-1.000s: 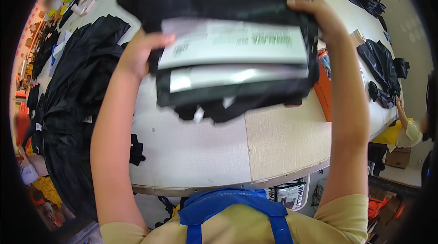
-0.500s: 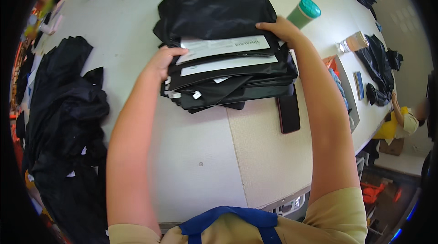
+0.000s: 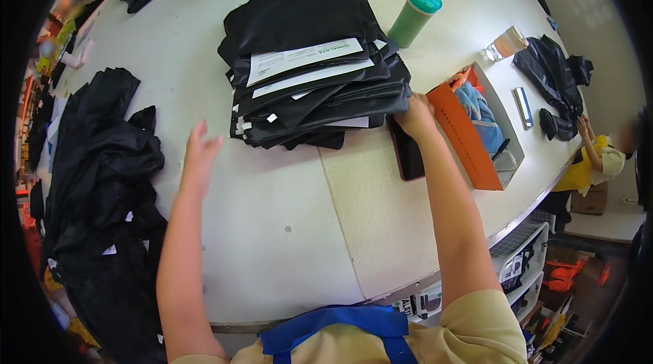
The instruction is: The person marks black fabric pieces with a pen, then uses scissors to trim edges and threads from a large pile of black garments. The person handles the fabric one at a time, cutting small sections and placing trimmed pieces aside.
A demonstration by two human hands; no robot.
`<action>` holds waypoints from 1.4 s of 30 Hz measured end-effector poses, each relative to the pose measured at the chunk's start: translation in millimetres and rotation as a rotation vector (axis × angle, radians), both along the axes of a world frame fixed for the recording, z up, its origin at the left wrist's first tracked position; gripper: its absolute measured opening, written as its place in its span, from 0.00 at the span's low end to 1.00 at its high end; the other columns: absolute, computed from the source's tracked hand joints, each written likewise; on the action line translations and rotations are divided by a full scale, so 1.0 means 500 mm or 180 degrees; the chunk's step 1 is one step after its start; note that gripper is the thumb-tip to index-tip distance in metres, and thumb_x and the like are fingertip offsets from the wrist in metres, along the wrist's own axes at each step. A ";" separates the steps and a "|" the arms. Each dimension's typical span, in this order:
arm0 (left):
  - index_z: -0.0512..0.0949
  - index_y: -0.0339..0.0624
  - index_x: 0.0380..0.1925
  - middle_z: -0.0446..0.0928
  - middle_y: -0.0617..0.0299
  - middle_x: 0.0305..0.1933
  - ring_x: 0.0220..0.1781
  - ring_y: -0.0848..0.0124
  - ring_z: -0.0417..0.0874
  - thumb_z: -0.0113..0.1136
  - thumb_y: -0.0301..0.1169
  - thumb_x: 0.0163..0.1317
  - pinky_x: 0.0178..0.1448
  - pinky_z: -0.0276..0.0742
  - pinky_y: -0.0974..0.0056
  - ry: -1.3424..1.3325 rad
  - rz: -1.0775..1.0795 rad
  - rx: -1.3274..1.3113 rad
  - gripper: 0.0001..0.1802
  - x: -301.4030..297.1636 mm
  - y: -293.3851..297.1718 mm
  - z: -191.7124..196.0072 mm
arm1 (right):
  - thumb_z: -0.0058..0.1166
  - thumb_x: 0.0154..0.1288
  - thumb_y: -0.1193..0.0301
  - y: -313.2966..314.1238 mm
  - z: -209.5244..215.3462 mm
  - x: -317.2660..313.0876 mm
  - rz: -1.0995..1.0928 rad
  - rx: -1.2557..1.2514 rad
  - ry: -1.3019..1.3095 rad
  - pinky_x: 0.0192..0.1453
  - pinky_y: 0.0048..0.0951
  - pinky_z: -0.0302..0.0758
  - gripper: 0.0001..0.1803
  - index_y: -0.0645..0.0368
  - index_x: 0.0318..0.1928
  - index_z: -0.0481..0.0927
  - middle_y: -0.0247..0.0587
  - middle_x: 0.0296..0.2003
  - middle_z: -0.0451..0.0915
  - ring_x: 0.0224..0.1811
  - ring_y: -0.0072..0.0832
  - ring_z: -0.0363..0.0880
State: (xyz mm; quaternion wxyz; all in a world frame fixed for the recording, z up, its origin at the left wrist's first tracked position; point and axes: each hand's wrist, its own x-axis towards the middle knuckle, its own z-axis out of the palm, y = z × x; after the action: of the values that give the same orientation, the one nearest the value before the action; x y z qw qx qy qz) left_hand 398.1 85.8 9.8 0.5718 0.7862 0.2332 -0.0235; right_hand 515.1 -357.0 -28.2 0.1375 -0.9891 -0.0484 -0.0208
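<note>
A tall stack of folded black garments (image 3: 299, 20) stands on the pale table, with white paper sheets (image 3: 306, 61) between the upper layers. My left hand (image 3: 202, 156) is off the stack, in the air by its lower left corner; it looks slightly blurred, with the fingers apart and nothing in them. My right hand (image 3: 416, 118) is at the lower right edge of the stack, its fingers partly hidden, so whether it grips the garments cannot be told. Beneath and beside that hand lies a dark phone (image 3: 407, 153).
An orange and grey open box (image 3: 466, 139) holding blue cloth sits right of the phone. Behind it are a green lidded tumbler (image 3: 413, 18) and a clear glass (image 3: 507, 44). Loose black garments (image 3: 95, 180) cover the left side. Another person (image 3: 598, 160) is at the far right.
My left hand has come off the stack, moving left and nearer. My right hand has slid from the top of the stack down to its lower right edge.
</note>
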 end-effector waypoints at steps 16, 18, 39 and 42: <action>0.66 0.38 0.60 0.65 0.59 0.60 0.49 0.73 0.72 0.55 0.23 0.57 0.57 0.69 0.66 0.0865 0.1074 -0.0107 0.28 -0.759 -0.049 -0.013 | 0.57 0.57 0.72 -0.101 0.044 -0.330 -0.1071 0.1124 -0.0591 0.47 0.43 0.73 0.13 0.60 0.43 0.72 0.50 0.46 0.75 0.44 0.47 0.76; 0.66 0.38 0.60 0.65 0.58 0.60 0.49 0.73 0.72 0.55 0.24 0.57 0.56 0.69 0.66 0.0792 0.0909 -0.0120 0.28 -0.761 -0.076 -0.012 | 0.59 0.56 0.72 -0.194 0.049 -0.364 -0.1410 0.0459 -0.1746 0.46 0.42 0.74 0.17 0.59 0.46 0.73 0.47 0.49 0.74 0.44 0.44 0.77; 0.70 0.41 0.57 0.66 0.55 0.57 0.45 0.70 0.75 0.59 0.26 0.56 0.52 0.73 0.65 0.0948 0.0389 0.0091 0.25 -0.792 -0.148 -0.008 | 0.49 0.67 0.66 -0.255 0.050 -0.033 -0.1172 0.0232 -0.0934 0.45 0.47 0.75 0.09 0.58 0.39 0.77 0.48 0.42 0.76 0.45 0.49 0.77; 0.69 0.40 0.57 0.66 0.54 0.57 0.44 0.69 0.76 0.59 0.26 0.56 0.51 0.74 0.64 0.0898 0.0354 0.0386 0.26 -0.804 -0.156 0.028 | 0.45 0.66 0.72 -0.241 0.041 0.014 -0.1018 0.0420 -0.1071 0.54 0.46 0.74 0.11 0.57 0.47 0.74 0.50 0.50 0.72 0.54 0.49 0.73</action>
State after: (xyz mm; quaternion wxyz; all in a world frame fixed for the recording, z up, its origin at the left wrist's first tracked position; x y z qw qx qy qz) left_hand -3.8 7.8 23.9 0.4852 0.7941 0.3553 -0.0878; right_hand 521.9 -477.7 -7.6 0.1868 -0.9556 0.0880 -0.2100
